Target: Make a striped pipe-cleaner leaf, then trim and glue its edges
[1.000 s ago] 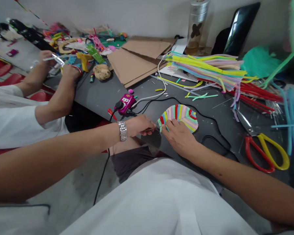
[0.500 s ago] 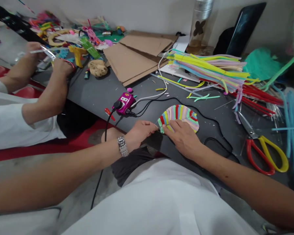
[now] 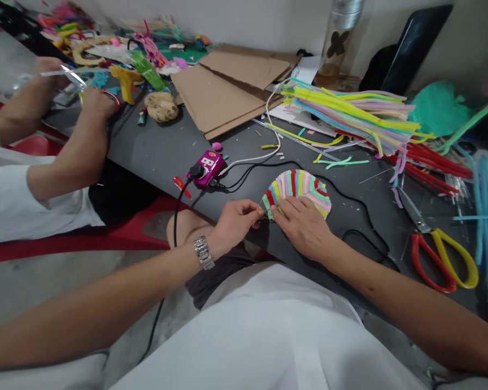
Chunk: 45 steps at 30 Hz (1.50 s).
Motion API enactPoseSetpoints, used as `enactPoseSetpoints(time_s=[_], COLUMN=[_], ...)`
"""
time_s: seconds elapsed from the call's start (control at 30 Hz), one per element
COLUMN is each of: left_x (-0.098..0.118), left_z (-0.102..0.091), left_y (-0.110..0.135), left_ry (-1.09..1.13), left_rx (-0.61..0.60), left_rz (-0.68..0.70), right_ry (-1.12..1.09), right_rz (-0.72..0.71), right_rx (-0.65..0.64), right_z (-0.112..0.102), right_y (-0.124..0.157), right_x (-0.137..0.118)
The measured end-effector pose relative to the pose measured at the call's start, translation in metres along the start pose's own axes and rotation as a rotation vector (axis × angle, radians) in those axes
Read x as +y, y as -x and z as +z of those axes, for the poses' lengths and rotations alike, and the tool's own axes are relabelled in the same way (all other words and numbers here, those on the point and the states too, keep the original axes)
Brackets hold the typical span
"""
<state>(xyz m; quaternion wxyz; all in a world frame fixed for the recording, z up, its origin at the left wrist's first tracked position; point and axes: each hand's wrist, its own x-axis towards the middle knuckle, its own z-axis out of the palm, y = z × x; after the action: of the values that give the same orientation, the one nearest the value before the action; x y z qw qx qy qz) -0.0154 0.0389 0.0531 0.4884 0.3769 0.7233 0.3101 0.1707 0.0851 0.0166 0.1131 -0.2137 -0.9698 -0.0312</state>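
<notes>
A rounded, leaf-like piece of striped pipe cleaners (image 3: 295, 184) in red, yellow, pink, blue and green lies on the grey table near its front edge. My right hand (image 3: 303, 225) rests over its lower part and holds it down, the fingers bent close together near its green left end. Just left of that end, my left hand (image 3: 242, 219), with a metal watch on the wrist, is closed in a pinch on thin wire ends. The fingertips partly hide these wires. Part of the striped piece is covered by my right hand.
Red-and-yellow-handled scissors (image 3: 439, 249) lie right; bundled pipe cleaners (image 3: 350, 111) lie behind. A magenta power adapter (image 3: 207, 168) with cables (image 3: 341, 187) sits left of the piece. Cardboard sheets (image 3: 228, 97) lie farther back. At left, another person's hands (image 3: 97, 105) hold scissors and a strip.
My left hand has turned slightly at the wire ends, its fingers more curled. My right hand stays on the striped piece. The whole view has shifted a little.
</notes>
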Motion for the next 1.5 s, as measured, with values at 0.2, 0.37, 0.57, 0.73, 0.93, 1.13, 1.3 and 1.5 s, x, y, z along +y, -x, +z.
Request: enactPoseSetpoints(time_s=[0.2, 0.37, 0.57, 0.73, 0.93, 1.13, 1.3, 1.5], left_x=[0.004, 0.008, 0.009, 0.006, 0.009, 0.013, 0.014, 0.01], left_z=[-0.001, -0.002, -0.004, -0.004, -0.003, -0.001, 0.0, 0.005], left_y=[-0.003, -0.003, -0.004, -0.007, -0.007, -0.002, -0.002, -0.006], left_ry=[0.06, 0.06, 0.092, 0.105, 0.106, 0.123, 0.163, 0.184], left_rx=[0.004, 0.013, -0.012, -0.029, -0.005, 0.014, 0.014, 0.006], left_rz=[-0.128, -0.197, -0.281, -0.321, -0.312, -0.293, -0.264, -0.232], right_ry=[-0.036, -0.05, -0.058, -0.057, 0.004, 0.05, 0.064, 0.09], right_rz=[0.034, 0.047, 0.072, 0.122, 0.169, 0.236, 0.171, 0.169], right_rx=[0.002, 0.015, -0.01, 0.013, 0.056, 0.157, 0.231, 0.236], right_z=[0.009, 0.015, 0.014, 0.017, 0.011, 0.001, 0.007, 0.014], right_y=[0.001, 0.001, 0.002, 0.001, -0.008, -0.02, -0.023, -0.023], right_x=[-0.004, -0.007, -0.01, -0.017, -0.027, -0.033, -0.031, -0.033])
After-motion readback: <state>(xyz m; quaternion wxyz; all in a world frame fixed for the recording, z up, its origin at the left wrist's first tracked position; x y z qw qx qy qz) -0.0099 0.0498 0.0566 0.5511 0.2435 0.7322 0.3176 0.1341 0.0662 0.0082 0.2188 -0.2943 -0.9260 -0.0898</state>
